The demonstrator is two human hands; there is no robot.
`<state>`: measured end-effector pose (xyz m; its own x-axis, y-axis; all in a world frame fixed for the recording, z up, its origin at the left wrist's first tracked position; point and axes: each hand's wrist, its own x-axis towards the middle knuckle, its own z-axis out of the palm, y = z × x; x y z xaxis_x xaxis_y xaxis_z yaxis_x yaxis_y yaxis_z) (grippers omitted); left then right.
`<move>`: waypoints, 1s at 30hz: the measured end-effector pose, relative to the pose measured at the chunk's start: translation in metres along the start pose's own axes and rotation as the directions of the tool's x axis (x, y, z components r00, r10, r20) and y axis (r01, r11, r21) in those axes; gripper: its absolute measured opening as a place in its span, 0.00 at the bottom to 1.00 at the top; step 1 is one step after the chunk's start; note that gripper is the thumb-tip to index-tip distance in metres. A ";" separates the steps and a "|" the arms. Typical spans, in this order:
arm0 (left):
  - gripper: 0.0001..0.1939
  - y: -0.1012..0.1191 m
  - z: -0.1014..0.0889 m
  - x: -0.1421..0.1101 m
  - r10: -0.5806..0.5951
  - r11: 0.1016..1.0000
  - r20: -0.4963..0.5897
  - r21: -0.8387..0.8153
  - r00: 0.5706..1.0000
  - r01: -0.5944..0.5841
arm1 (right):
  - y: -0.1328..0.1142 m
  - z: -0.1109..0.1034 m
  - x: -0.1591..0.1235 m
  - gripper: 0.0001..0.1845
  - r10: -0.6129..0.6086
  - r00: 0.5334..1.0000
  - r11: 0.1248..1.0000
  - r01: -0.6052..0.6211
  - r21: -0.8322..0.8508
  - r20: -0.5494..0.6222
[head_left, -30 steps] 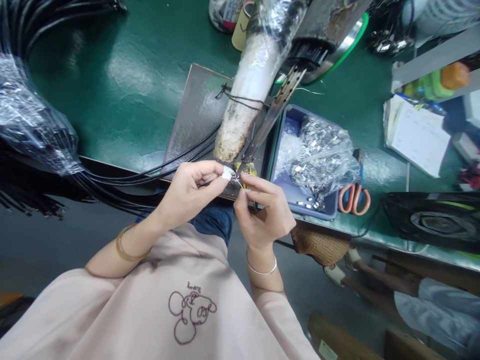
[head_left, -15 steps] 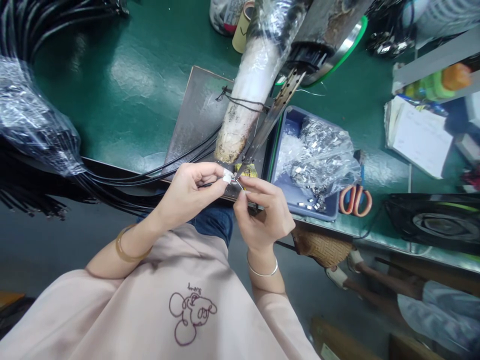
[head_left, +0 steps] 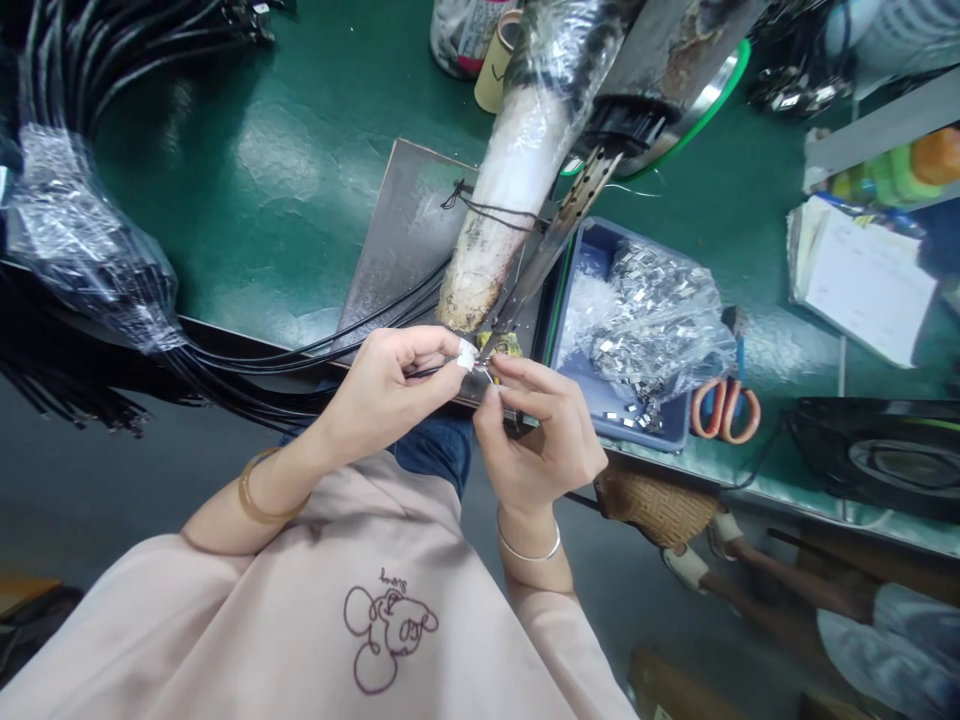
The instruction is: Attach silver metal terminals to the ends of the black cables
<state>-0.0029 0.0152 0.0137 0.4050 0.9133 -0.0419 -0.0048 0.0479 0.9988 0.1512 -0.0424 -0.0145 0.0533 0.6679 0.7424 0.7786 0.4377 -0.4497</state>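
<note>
My left hand (head_left: 394,385) pinches the end of a black cable (head_left: 426,372) between thumb and forefinger, and white tape wraps a fingertip. My right hand (head_left: 544,430) has thumb and forefinger closed on a thin silvery solder wire (head_left: 489,376). Both sets of fingertips meet just under the tip of a fixed soldering iron (head_left: 541,258), whose perforated shaft slopes down from the upper right. A yellowish pad (head_left: 510,345) sits behind the tip. The small part at the cable's end is too tiny to make out.
A plastic-wrapped tube (head_left: 517,150) hangs over a metal plate (head_left: 401,220). To the right are a blue tray (head_left: 679,435) with bagged metal parts, orange-handled scissors (head_left: 726,408) and papers (head_left: 862,280). A wrapped cable bundle (head_left: 90,230) lies left. Another person's legs (head_left: 787,590) show lower right.
The whole view has shifted slightly, so bench items sit a little farther right and lower. Both hands keep their grips at the iron's tip, with little movement.
</note>
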 end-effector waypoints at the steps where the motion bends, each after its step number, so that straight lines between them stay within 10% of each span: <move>1: 0.09 0.000 0.000 0.000 -0.008 1.000 -0.001 -0.004 1.000 0.008 | 0.000 0.000 0.000 0.11 0.003 1.000 1.000 -0.003 0.006 -0.003; 21: 0.06 0.001 -0.002 -0.001 0.093 0.992 0.020 0.081 0.995 -0.095 | -0.002 0.000 0.005 0.11 -0.014 1.000 0.999 0.014 -0.030 0.007; 30: 0.08 -0.001 -0.005 0.003 -0.035 0.999 0.069 -0.015 0.997 0.036 | 0.001 -0.002 -0.001 0.11 -0.043 0.998 0.999 0.044 -0.023 0.054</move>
<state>-0.0059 0.0195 0.0123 0.4669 0.8811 -0.0748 -0.0043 0.0868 0.9962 0.1534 -0.0432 -0.0147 -0.0143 0.6799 0.7331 0.7943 0.4531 -0.4048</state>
